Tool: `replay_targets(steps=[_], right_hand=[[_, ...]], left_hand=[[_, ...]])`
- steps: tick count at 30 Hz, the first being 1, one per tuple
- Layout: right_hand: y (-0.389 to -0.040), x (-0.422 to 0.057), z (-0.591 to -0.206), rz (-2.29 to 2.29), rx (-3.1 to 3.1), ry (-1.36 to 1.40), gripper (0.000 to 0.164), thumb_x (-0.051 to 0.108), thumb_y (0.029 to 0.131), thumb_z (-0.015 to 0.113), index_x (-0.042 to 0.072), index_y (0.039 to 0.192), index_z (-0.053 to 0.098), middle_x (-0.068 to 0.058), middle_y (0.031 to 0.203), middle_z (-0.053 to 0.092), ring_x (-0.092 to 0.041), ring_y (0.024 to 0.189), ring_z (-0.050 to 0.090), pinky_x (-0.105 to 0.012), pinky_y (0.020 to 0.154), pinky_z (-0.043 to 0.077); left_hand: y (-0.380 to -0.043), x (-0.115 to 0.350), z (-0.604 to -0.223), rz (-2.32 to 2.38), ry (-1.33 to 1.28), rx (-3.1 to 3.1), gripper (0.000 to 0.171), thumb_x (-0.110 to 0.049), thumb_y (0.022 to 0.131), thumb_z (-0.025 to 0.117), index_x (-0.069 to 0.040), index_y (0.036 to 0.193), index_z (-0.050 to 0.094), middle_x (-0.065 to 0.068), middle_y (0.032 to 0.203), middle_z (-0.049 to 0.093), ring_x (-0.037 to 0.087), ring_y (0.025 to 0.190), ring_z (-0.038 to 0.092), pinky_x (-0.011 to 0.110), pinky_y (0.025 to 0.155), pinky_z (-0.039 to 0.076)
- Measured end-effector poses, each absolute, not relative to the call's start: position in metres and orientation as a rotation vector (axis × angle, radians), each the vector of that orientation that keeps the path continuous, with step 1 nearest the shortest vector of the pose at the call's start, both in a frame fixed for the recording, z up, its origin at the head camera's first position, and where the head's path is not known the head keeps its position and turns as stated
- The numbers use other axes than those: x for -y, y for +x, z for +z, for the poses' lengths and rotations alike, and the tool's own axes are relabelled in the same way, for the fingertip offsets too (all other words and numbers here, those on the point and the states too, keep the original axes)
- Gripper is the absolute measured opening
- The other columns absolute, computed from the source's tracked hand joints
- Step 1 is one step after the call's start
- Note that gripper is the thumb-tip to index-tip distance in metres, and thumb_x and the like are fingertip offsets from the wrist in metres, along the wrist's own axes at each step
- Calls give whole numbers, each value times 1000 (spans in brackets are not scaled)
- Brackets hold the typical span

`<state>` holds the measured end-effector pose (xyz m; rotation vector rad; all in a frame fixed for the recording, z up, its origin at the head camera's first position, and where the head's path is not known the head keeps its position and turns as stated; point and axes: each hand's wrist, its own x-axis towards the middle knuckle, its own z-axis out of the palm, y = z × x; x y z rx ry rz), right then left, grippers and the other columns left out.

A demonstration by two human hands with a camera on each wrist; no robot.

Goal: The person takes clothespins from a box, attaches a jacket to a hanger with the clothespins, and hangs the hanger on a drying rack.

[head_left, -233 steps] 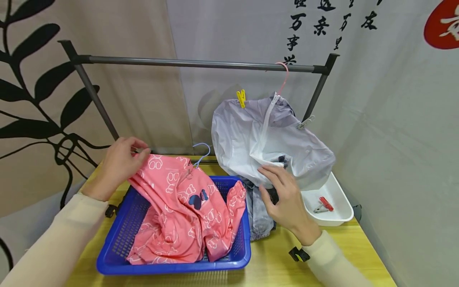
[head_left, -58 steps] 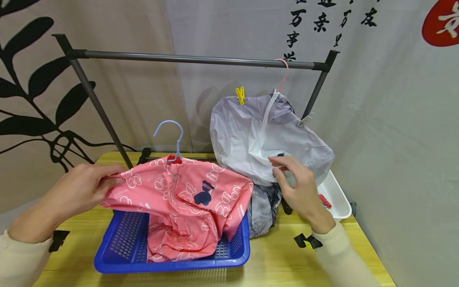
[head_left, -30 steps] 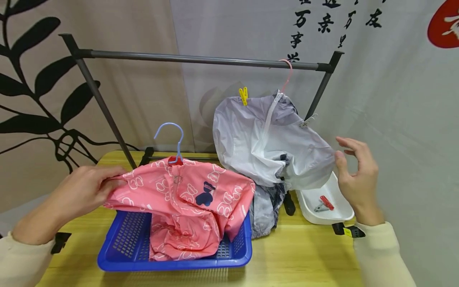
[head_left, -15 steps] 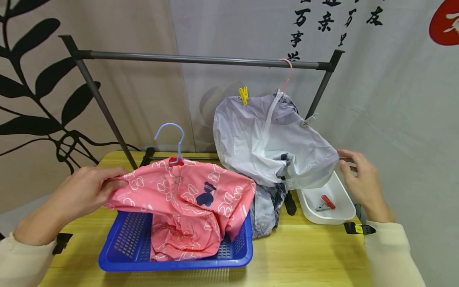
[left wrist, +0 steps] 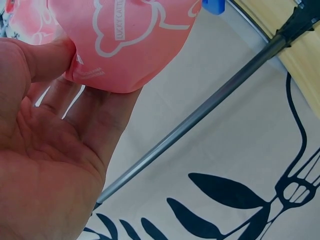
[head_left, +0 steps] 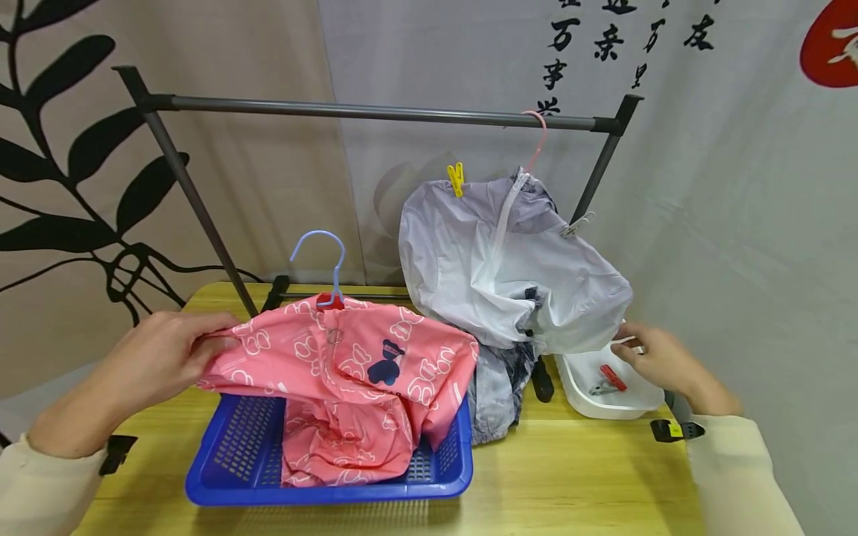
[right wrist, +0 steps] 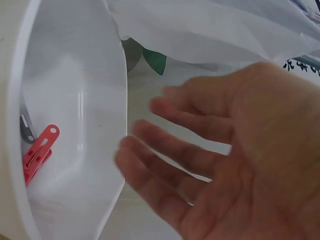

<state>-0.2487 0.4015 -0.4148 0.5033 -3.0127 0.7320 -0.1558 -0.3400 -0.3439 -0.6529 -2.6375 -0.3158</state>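
Note:
A pink jacket [head_left: 409,350] with white bear outlines lies over the blue basket, a light-blue hanger [head_left: 340,268] rising from its collar. My left hand [head_left: 170,350] pinches the jacket's sleeve end at the left; the left wrist view has this sleeve [left wrist: 135,60] between thumb and fingers. On the right, my right hand [head_left: 663,365] hovers at the white tray [head_left: 610,411], holding nothing. Its fingers [right wrist: 155,175] are loosely bent and spread near the tray's edge in the right wrist view. Inside the tray lie a red clothespin [right wrist: 42,152] and a grey clothespin [right wrist: 25,122].
A grey-white jacket [head_left: 456,253] hangs by a pink hanger [head_left: 540,141] from the dark rack bar [head_left: 335,111]. A yellow clothespin [head_left: 456,180] and a pale clothespin [head_left: 578,223] grip its shoulders. The blue basket [head_left: 328,496] stands on the wooden table [head_left: 536,476].
The right hand has moved from in front of the grey-white jacket rightward, then down to the tray. Since the oldest frame, the pink jacket's sleeve has been pulled left and its hanger stands up.

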Motion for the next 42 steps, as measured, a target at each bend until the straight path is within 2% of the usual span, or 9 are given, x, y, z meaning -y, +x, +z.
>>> replay_targets(steps=[6,11,19,24,26,30,35,39,42], right_hand=[[-249,-396,-419,698,3130,587,26,12,108,79,-3,129,80,-23,126,86,-41,112,85,-44,91,67],[-250,-392,-421,640,3177,688,29,9,103,82,-4,129,81,-21,123,86,-32,103,86,-35,87,66],[-250,-389,-427,637,3262,785,30,9,99,88,-3,126,83,-12,115,87,-19,98,78,-31,84,62],[-251,-388,-433,606,3286,779,27,6,96,91,2,122,86,2,96,79,-6,86,62,-25,79,53],[-250,-386,-434,575,3279,777,26,5,94,92,4,119,87,4,91,73,-5,83,58,-25,77,50],[-252,-387,-436,543,3259,780,26,2,88,95,7,112,88,0,91,73,-12,84,59,-29,77,51],[-276,-415,-475,521,3157,923,28,2,79,97,13,102,87,0,89,74,-16,82,62,-33,73,52],[-298,-438,-512,434,3140,942,33,8,72,101,26,95,86,12,87,75,-6,81,62,-30,73,54],[-308,-445,-526,376,3200,882,36,10,73,103,34,91,83,20,87,74,-2,83,63,-28,76,56]], left_hand=[[-155,340,-344,-315,-637,2650,36,6,91,90,-17,118,87,-13,80,68,-6,64,42,21,55,39],[-155,340,-344,-327,-630,2660,36,6,91,89,-16,120,87,-12,80,69,-6,62,42,20,54,40],[-154,340,-346,-342,-627,2662,34,4,93,90,-16,120,87,-12,80,69,-6,62,42,20,53,40],[-154,339,-346,-337,-620,2672,35,5,93,89,-15,121,87,-12,80,69,-6,63,43,20,54,40],[-154,340,-346,-338,-619,2674,36,5,92,89,-15,122,87,-12,81,69,-6,62,43,20,53,40],[-154,340,-347,-340,-622,2668,37,6,92,90,-15,122,88,-12,80,69,-6,62,42,20,53,39],[-154,340,-347,-339,-620,2670,36,6,92,89,-14,122,88,-12,80,68,-6,61,42,21,53,39],[-153,339,-347,-350,-606,2691,36,6,93,90,-13,123,87,-12,80,68,-6,61,42,21,53,40],[-153,338,-347,-354,-602,2693,36,6,93,89,-13,123,87,-11,80,69,-6,61,42,21,52,40]])
